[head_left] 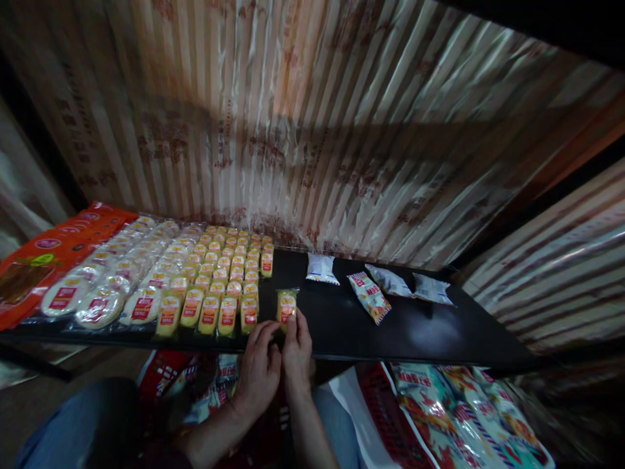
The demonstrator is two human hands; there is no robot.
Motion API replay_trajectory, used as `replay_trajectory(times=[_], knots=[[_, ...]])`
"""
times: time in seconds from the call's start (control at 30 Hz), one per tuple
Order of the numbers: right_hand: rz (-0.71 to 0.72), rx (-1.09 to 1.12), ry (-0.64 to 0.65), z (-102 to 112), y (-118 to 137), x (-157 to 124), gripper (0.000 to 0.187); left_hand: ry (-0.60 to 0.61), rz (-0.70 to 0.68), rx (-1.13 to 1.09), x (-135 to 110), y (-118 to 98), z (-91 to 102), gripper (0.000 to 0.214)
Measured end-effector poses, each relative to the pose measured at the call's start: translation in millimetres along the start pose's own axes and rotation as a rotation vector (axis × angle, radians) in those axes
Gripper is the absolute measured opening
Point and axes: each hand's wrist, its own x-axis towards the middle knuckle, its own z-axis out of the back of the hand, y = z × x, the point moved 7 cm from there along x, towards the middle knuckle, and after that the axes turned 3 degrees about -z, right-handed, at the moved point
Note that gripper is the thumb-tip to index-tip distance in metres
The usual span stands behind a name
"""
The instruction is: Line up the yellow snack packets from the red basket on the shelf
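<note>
A small yellow wrapped cake [286, 303] with a red and white label stands near the front edge of the black shelf, slightly apart from the rows. My right hand [297, 345] grips its lower right side, fingers over the front of the wrapper. My left hand [262, 361] is curled close beside it, fingertips at the cake's lower left corner. The cake's bottom end is hidden behind my fingers. To the left, rows of the same yellow cakes [227, 312] lie on the shelf, with one single cake [266, 260] at the back right of them.
Round white wrapped cakes [100, 307] and orange packets [49, 251] fill the shelf's [332, 326] left. Several snack bags [370, 296] lie loosely on its right. Below stand a red basket [159, 374] and another crate of bags [454, 410]. Plastic-covered corrugated sheeting [293, 130] closes the back.
</note>
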Motion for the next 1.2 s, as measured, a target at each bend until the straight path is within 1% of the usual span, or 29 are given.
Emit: replay_trajectory(times=[0.13, 0.3, 0.43, 0.57, 0.67, 0.77, 0.87, 0.97, 1.07, 1.2], knots=[[0.008, 0.018, 0.003, -9.0, 4.1, 16.8, 0.048, 0.002, 0.009, -0.018, 16.9, -1.2, -2.2, 0.043], [0.016, 0.022, 0.015, -17.6, 6.2, 36.8, 0.047, 0.039, 0.101, -0.048, 39.0, -1.4, -4.5, 0.039], [0.016, 0.035, 0.037, -25.0, 6.6, 50.0, 0.046, 0.014, 0.132, -0.081, 56.3, -9.3, -2.7, 0.034], [0.047, 0.067, 0.041, -30.4, 11.3, 56.8, 0.041, 0.014, 0.154, -0.127, 68.5, -17.8, -3.0, 0.036], [0.072, 0.069, 0.058, -34.1, 16.2, 59.8, 0.041, 0.022, 0.194, -0.145, 74.0, -19.3, -4.1, 0.039], [0.063, 0.077, 0.079, -37.4, 18.5, 62.0, 0.041, 0.002, 0.229, -0.157, 77.8, -18.1, -3.9, 0.04], [0.065, 0.127, 0.071, -38.1, 19.8, 61.8, 0.041, -0.016, 0.238, -0.171, 81.0, -18.0, -4.4, 0.04], [0.059, 0.187, 0.079, -38.4, 18.7, 59.9, 0.041, 0.0, 0.255, -0.19, 83.6, -17.8, -8.1, 0.04], [0.06, 0.211, 0.074, -35.9, 18.1, 58.6, 0.038, 0.025, 0.306, -0.191, 84.9, -12.8, -13.6, 0.045], [0.092, 0.163, 0.076, -31.3, 23.0, 57.5, 0.037, 0.026, 0.337, -0.247, 86.6, -3.3, -20.3, 0.048]])
